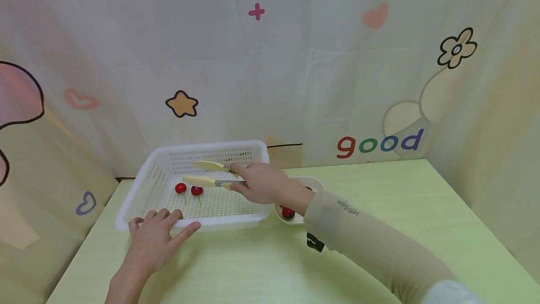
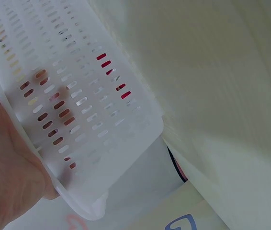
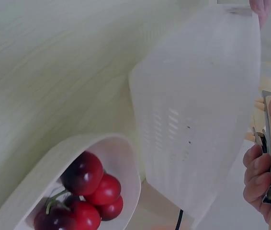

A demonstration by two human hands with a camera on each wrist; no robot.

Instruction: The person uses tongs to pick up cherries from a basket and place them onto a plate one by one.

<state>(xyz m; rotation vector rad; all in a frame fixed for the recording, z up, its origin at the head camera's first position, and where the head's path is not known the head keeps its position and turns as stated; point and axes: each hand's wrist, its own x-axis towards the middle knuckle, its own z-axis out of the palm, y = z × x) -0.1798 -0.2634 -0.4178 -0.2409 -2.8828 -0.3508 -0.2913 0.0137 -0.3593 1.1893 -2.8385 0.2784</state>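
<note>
My left hand point(image 1: 153, 240) grips the near left rim of a white perforated plastic basket point(image 1: 236, 221); in the left wrist view its fingertips show through the wall's slots. My right hand point(image 1: 263, 183) holds a pair of tongs point(image 1: 206, 182) with pale yellow tips, spread apart over the basket. Two red cherries with stems, a left one point(image 1: 180, 188) and a right one point(image 1: 197, 191), lie on the basket floor, the lower tong tip close above them. Nothing is between the tips.
A white bowl point(image 3: 126, 158) with several dark red cherries point(image 3: 83, 172) stands just right of the basket, partly hidden by my right wrist in the head view. A printed curtain point(image 1: 295, 83) hangs behind the pale green table point(image 1: 379, 201).
</note>
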